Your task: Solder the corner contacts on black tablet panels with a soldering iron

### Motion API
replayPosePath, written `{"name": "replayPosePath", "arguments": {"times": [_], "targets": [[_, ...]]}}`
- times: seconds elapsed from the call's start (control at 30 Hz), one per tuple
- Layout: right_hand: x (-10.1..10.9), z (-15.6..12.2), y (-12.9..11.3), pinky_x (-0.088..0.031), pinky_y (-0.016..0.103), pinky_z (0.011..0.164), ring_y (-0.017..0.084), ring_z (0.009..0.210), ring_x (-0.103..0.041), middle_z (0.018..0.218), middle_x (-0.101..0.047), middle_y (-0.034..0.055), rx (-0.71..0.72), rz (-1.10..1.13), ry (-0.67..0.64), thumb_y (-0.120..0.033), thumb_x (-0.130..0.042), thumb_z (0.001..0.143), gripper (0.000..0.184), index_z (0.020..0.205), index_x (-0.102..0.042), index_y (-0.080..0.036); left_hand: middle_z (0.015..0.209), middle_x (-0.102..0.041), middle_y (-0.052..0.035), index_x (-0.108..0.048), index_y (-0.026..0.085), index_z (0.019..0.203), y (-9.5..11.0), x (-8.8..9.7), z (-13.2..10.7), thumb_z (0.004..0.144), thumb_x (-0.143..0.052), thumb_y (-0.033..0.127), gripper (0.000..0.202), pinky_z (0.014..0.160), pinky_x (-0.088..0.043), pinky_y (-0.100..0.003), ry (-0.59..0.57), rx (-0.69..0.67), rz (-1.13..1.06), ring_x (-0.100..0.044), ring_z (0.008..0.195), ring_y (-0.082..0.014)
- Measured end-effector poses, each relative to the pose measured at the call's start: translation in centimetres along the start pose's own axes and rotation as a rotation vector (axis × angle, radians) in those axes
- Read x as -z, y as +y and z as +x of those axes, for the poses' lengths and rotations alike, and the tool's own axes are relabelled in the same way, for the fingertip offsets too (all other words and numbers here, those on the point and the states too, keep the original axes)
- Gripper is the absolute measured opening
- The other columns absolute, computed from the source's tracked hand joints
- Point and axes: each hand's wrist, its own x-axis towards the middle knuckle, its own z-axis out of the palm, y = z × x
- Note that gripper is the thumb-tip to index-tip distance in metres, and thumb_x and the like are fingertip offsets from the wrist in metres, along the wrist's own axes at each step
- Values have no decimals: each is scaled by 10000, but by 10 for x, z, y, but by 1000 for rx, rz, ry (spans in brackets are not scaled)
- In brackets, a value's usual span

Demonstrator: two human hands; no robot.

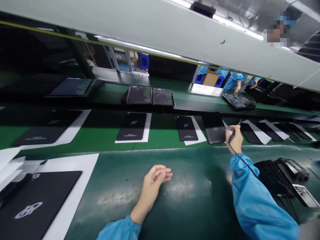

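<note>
My left hand hovers over the green bench, palm turned inward. Its fingers are loosely bent and hold nothing. In my right hand is a corded, pen-like soldering iron, its tip pointing up and away. A black cable runs from it back along my sleeve. Just left of that hand, a black tablet panel lies on the belt. Another black tablet back cover, with a printed logo, rests on a white sheet further left.
More black panels on white sheets, such as one cover, line the green belt. A large cover lies near left. Black equipment stands at right. Screens sit on the rear ledge, where a co-worker's hands touch a device. A white beam hangs overhead.
</note>
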Motion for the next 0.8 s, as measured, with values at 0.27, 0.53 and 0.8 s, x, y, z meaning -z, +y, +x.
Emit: {"name": "replayPosePath", "arguments": {"times": [0.27,0.53,0.8], "targets": [[-99,-52,-69,-452,436,973,274,1156,-578,1245,-610,123,101,11,-358,-467,-612,858,364,1129,-562,-229,793,-750,-119,-702,119,755,-5,4,1,782,-678,609,491,726,-578,-335,-24,17,105,-719,734,-224],[-141,-69,-92,-405,543,949,330,1210,-533,1252,-585,122,40,-113,-431,-494,-665,795,386,1047,-538,-230,636,-703,-85,-690,130,697,-21,7,5,725,-669,703,574,657,-545,-306,-27,-41,140,-674,641,-194],[-111,-47,-72,-504,373,728,275,793,-689,905,-710,86,-27,-130,-352,-545,-444,860,465,1137,-587,-200,638,-677,-64,-597,157,680,-24,-4,7,767,-657,579,435,597,-502,-287,-22,-52,-8,-652,585,-169]]}}
